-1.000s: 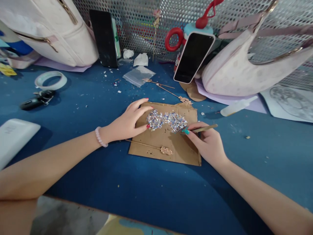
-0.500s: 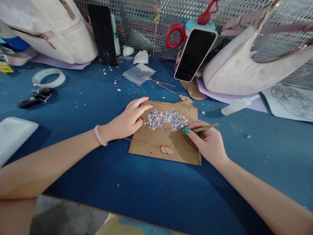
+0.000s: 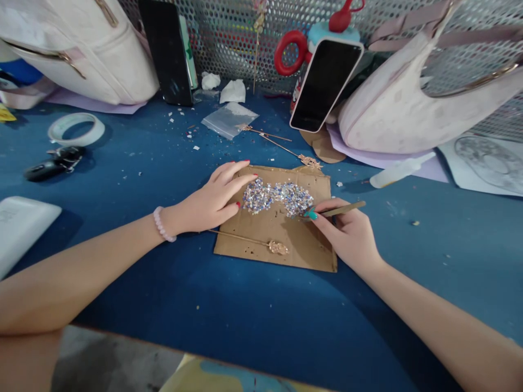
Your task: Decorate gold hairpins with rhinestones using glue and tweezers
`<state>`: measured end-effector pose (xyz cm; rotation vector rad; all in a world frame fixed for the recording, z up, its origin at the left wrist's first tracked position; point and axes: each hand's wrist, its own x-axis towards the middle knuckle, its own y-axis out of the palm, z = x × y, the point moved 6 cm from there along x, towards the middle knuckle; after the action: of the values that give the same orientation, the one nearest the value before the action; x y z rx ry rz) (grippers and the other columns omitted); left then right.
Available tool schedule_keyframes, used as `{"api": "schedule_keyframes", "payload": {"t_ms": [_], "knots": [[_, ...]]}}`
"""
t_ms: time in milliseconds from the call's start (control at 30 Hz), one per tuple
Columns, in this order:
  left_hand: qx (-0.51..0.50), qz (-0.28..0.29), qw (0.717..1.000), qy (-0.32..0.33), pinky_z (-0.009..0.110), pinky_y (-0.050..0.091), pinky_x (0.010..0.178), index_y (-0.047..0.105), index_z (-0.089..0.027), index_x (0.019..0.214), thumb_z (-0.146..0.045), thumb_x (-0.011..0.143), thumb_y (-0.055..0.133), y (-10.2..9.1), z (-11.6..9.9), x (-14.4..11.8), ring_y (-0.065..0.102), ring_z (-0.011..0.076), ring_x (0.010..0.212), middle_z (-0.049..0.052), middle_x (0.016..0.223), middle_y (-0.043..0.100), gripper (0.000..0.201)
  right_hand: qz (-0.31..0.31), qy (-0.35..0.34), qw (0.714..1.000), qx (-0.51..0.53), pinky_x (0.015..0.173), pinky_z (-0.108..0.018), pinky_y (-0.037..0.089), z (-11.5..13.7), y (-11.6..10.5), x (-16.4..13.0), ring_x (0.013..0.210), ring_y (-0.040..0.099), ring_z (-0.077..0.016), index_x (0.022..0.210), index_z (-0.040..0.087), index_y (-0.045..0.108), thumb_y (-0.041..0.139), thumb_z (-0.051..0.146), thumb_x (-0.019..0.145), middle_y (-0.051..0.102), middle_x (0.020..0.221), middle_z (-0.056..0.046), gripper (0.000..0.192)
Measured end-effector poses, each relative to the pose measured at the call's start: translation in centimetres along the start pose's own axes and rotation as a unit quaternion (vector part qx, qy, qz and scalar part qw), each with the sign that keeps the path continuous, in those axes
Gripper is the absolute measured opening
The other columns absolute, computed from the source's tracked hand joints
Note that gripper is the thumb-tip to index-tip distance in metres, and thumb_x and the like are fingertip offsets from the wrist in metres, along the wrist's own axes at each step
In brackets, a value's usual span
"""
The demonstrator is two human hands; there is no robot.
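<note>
A piece of brown cardboard (image 3: 298, 247) lies on the blue table, bearing loose glittery rhinestones (image 3: 257, 197) in two joined heaps. My left hand (image 3: 210, 197) rests at the cardboard's left edge, fingers spread, fingertips by the left heap; it holds nothing. Between the thumb and fingers of my right hand (image 3: 352, 231) is a pair of tweezers (image 3: 347, 209), its tip low at the lower edge of the right heap. Whether the tip grips a stone is too small to tell. Nearer me on the cardboard lies a thin gold hairpin (image 3: 279, 247) with an ornamented head.
Two more hairpins (image 3: 309, 161) and a small plastic bag (image 3: 229, 121) lie beyond the cardboard. A phone (image 3: 326, 84) leans against a cup at the back. Right of it are a white handbag (image 3: 388, 114) and a glue bottle (image 3: 398, 172). Tape (image 3: 75, 129) lies left.
The view has shifted slightly. Both hands keep nearly the same places, with the tweezers' tip still at the right heap's lower edge.
</note>
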<state>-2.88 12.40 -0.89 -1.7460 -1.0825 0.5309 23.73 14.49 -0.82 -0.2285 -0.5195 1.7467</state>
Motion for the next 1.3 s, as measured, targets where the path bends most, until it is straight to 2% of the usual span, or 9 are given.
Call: {"api": "schedule_keyframes", "payload": {"t_ms": [133,333,433,600,733,833,933,1100,1300], "knots": [[0.016,0.002,1.000,-0.014,0.065,0.022,0.124,0.030,-0.026,0.154,-0.015,0.093,0.047,0.18,-0.14,-0.02,0.008,0.0376,0.156,0.012,0.168,0.013,0.065,-0.002,0.004,1.000,-0.003,0.056,-0.029,0.044,0.07,0.01,0.00,0.067,0.059,-0.0148,0.084,0.021,0.068,0.068,0.035,0.080,0.069,0.080,-0.003,0.014],[0.039,-0.020,0.998,-0.034,0.062,0.026,0.123,0.028,-0.022,0.155,-0.036,0.100,0.048,0.06,-0.49,0.37,0.016,0.0376,0.154,0.018,0.166,0.017,0.060,0.000,-0.001,1.000,-0.005,0.057,-0.029,0.044,0.22,-0.06,-0.08,0.071,0.059,-0.0156,0.084,0.021,0.068,0.068,0.032,0.081,0.069,0.080,-0.003,0.012],[0.024,-0.025,0.999,-0.036,0.062,0.026,0.123,0.027,-0.024,0.154,-0.036,0.100,0.049,-0.03,-0.41,0.43,0.018,0.0366,0.154,0.017,0.165,0.019,0.060,-0.001,-0.004,1.000,-0.004,0.057,-0.029,0.045,0.23,-0.05,-0.08,0.073,0.060,-0.0164,0.084,0.021,0.068,0.069,0.032,0.082,0.068,0.078,-0.003,0.012],[0.011,-0.014,0.999,-0.030,0.063,0.025,0.123,0.025,-0.027,0.155,-0.025,0.097,0.049,-0.05,-0.40,0.22,0.015,0.0365,0.155,0.015,0.166,0.017,0.063,-0.002,-0.010,1.000,0.002,0.058,-0.029,0.046,0.36,-0.02,-0.08,0.075,0.062,-0.0171,0.084,0.021,0.068,0.070,0.034,0.083,0.069,0.080,-0.003,0.013],[0.026,-0.019,0.999,-0.023,0.065,0.025,0.123,0.027,-0.027,0.154,-0.038,0.091,0.061,-0.07,-0.82,0.30,0.015,0.0415,0.154,0.015,0.166,0.017,0.073,-0.006,-0.009,1.000,-0.003,0.059,-0.030,0.047,0.47,-0.13,-0.09,0.074,0.061,-0.0170,0.084,0.022,0.068,0.070,0.033,0.083,0.069,0.080,-0.004,0.011],[0.037,-0.032,0.998,-0.031,0.063,0.026,0.123,0.029,-0.023,0.153,-0.042,0.091,0.061,-0.09,-0.93,0.56,0.019,0.0399,0.153,0.018,0.163,0.021,0.072,-0.009,-0.008,1.000,-0.007,0.060,-0.030,0.047,0.48,-0.17,-0.08,0.074,0.061,-0.0173,0.084,0.022,0.068,0.071,0.035,0.082,0.070,0.081,-0.004,0.014],[0.034,-0.042,0.997,-0.052,0.060,0.028,0.124,0.029,-0.019,0.152,-0.042,0.094,0.058,-0.14,-0.68,0.74,0.023,0.0368,0.152,0.020,0.161,0.026,0.068,-0.007,-0.005,1.000,-0.005,0.060,-0.030,0.048,0.40,-0.12,-0.04,0.074,0.062,-0.0175,0.085,0.022,0.068,0.072,0.036,0.082,0.070,0.081,-0.004,0.015],[-0.002,-0.038,0.998,-0.057,0.061,0.027,0.123,0.028,-0.025,0.152,-0.040,0.095,0.056,-0.33,-0.37,0.58,0.021,0.0364,0.153,0.016,0.163,0.023,0.065,-0.006,-0.004,1.000,0.000,0.060,-0.030,0.049,0.35,-0.09,0.00,0.074,0.062,-0.0175,0.084,0.022,0.068,0.072,0.037,0.082,0.070,0.082,-0.004,0.016],[-0.021,-0.021,0.998,-0.052,0.062,0.024,0.124,0.029,-0.025,0.152,-0.017,0.090,0.048,-0.37,-0.21,0.37,0.018,0.0353,0.154,0.014,0.164,0.022,0.065,-0.005,-0.004,1.000,-0.008,0.062,-0.032,0.049,0.36,-0.11,-0.15,0.077,0.063,-0.0187,0.085,0.022,0.067,0.072,0.039,0.083,0.070,0.082,-0.004,0.018]]}}
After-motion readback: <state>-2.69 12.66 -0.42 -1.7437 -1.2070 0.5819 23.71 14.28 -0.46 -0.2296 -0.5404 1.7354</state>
